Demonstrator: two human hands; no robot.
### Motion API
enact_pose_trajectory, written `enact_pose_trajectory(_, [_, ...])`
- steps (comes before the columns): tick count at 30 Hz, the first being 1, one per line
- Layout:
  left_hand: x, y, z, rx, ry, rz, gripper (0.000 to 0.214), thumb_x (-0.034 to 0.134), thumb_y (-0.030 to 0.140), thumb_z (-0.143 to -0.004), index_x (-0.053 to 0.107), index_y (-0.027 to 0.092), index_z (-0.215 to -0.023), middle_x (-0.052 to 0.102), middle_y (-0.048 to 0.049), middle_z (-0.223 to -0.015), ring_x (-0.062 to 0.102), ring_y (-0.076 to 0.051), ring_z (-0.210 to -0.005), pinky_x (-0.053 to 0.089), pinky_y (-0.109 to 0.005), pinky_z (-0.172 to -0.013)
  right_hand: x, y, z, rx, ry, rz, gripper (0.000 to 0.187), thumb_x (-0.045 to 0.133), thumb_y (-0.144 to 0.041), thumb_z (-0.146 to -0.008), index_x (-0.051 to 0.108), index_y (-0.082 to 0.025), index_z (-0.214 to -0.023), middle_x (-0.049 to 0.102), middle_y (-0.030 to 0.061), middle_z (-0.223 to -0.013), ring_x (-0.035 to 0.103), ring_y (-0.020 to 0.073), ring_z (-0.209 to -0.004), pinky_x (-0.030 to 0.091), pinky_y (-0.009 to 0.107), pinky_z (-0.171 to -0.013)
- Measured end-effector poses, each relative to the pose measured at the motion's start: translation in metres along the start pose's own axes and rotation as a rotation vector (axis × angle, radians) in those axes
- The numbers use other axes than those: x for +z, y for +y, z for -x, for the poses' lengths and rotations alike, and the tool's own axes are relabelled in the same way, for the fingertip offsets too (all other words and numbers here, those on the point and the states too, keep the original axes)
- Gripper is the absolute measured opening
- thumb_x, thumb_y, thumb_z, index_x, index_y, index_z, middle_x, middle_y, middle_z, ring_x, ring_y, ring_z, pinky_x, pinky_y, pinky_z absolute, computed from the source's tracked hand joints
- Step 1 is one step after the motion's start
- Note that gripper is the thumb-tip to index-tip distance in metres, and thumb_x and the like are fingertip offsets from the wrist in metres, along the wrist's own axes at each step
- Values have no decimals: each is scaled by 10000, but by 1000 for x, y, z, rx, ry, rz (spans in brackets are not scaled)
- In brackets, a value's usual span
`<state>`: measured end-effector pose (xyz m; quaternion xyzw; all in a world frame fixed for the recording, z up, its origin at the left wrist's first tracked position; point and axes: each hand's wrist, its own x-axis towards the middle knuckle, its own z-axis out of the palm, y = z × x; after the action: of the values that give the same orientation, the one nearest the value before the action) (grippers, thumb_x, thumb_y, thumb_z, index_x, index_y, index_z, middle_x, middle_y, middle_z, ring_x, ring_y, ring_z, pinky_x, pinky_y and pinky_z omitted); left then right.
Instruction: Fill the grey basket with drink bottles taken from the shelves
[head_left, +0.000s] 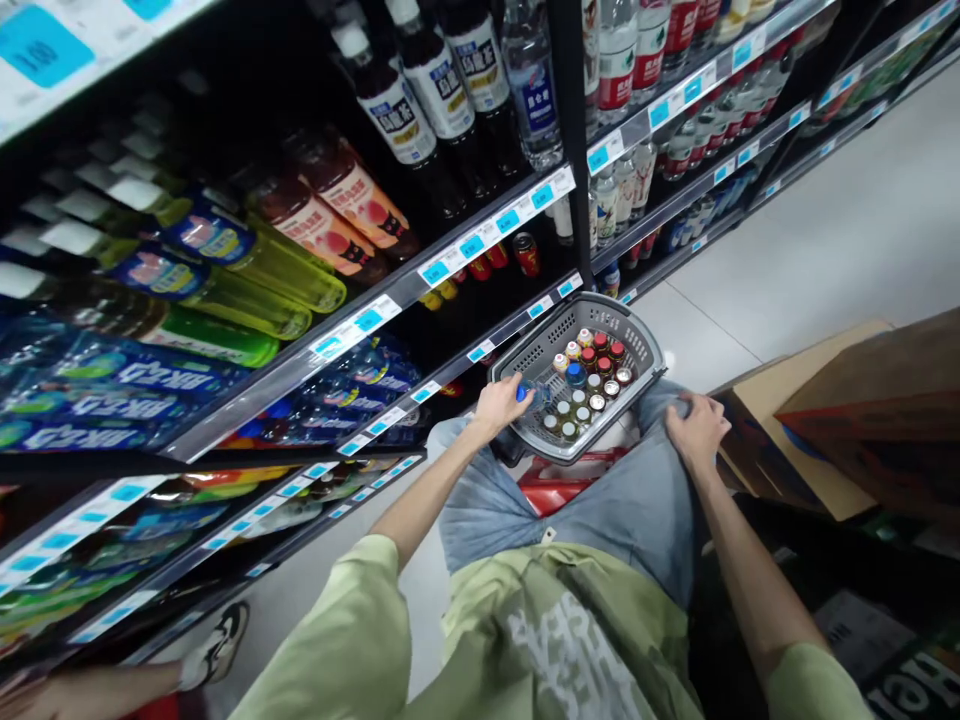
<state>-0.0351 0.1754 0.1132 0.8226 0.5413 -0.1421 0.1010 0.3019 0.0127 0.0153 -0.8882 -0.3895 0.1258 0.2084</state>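
Observation:
At the left rim of a grey plastic basket (pixel 651 350), my left hand (pixel 499 403) is closed around the blue-capped neck of a clear plastic bottle (pixel 538 393). The bottle leans into the basket. Inside stand several small bottles, some with white lids (pixel 570 430), some with red caps (pixel 601 342), and another blue-capped bottle (pixel 575 374). My right hand (pixel 697 428) rests on my right thigh beside the basket, fingers loosely apart, with nothing visible in it.
Drink shelves (pixel 465 245) run along the left and ahead, with bottles and blue price tags. Cardboard boxes (pixel 802 430) stand close on the right. A red object (pixel 551 490) lies between my legs below the basket. Another person's shoe (pixel 221 640) is at lower left.

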Motion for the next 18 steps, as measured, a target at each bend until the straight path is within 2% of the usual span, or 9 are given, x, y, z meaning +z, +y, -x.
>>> enact_pose_trajectory(4, [29, -9, -43, -51, -48, 92, 366, 604, 478, -1063, 675, 173, -1254, 779, -178, -1280, 762, -321, -1158, 564, -360, -953, -1, 6, -3, 7, -66, 8, 407, 532, -384, -908, 753, -154, -1162, 730, 204, -1301, 505, 367, -1324, 406, 539, -1078])
enact_pose_trajectory(8, [61, -13, -73, -88, -119, 111, 379, 620, 472, -1049, 672, 163, -1261, 785, -179, -1274, 753, -318, -1202, 564, -366, -1010, 0, 3, -8, 32, -104, 75, 403, 548, -393, -927, 760, -152, -1171, 727, 205, -1311, 512, 360, -1308, 430, 517, -1056])
enact_pose_trajectory(12, [94, -10, -93, -120, -210, 138, 408, 610, 448, -1050, 667, 150, -1323, 788, -193, -1271, 759, -326, -1221, 570, -380, -1032, 0, -4, -11, 49, -96, 130, 390, 528, -384, -930, 769, -162, -1142, 733, 203, -1282, 532, 353, -1277, 440, 495, -1014])
enact_pose_trajectory(18, [141, 11, -115, -91, -316, 157, 501, 721, 387, -963, 692, 137, -1396, 790, -203, -1280, 769, -335, -1209, 589, -395, -1041, 1, -7, -12, 60, -71, 131, 355, 508, -371, -929, 765, -178, -1080, 766, 172, -1217, 547, 350, -1252, 434, 483, -979])
